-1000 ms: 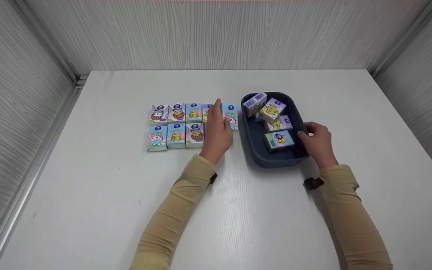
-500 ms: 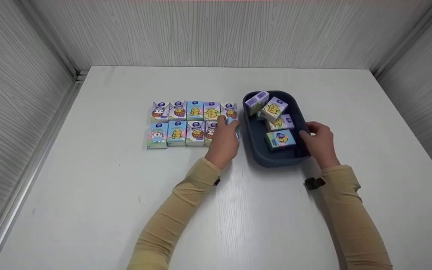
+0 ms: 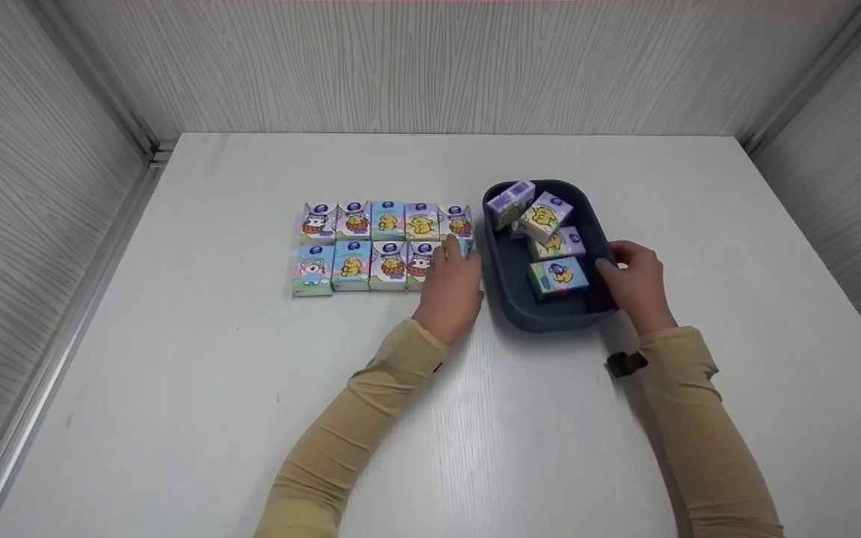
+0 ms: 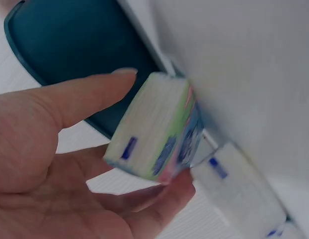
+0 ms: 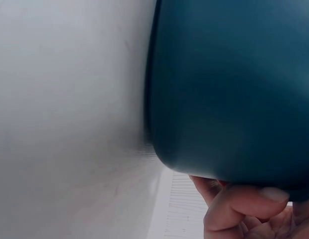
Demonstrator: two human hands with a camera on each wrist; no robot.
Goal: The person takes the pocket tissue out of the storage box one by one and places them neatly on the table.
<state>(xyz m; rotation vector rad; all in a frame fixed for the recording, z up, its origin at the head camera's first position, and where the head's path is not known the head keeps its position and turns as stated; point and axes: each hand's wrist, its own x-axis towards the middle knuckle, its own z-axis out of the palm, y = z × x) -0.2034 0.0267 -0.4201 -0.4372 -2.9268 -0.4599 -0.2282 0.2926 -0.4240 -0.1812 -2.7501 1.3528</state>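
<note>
In the head view, small cartoon-printed tissue packs (image 3: 353, 265) lie in two rows on the white table. My left hand (image 3: 451, 290) is at the right end of the front row. Between its thumb and fingers is a light-blue tissue pack (image 4: 149, 127), mostly hidden by the hand in the head view. Another tissue pack (image 4: 239, 191) stands close beside it in the left wrist view. My right hand (image 3: 634, 288) grips the right side wall of a dark blue tray (image 3: 528, 320), thumb over the rim. Several tissue packs (image 3: 559, 277) lie loosely inside the tray.
The tray stands just right of the rows, with a narrow gap between. Grey wood-grain panels (image 3: 430, 67) rise behind and at both sides of the white table (image 3: 176, 359).
My left hand has drawn from over the rows to the front right corner, uncovering the back row's right end and more of the front row. My right hand stays at the tray.
</note>
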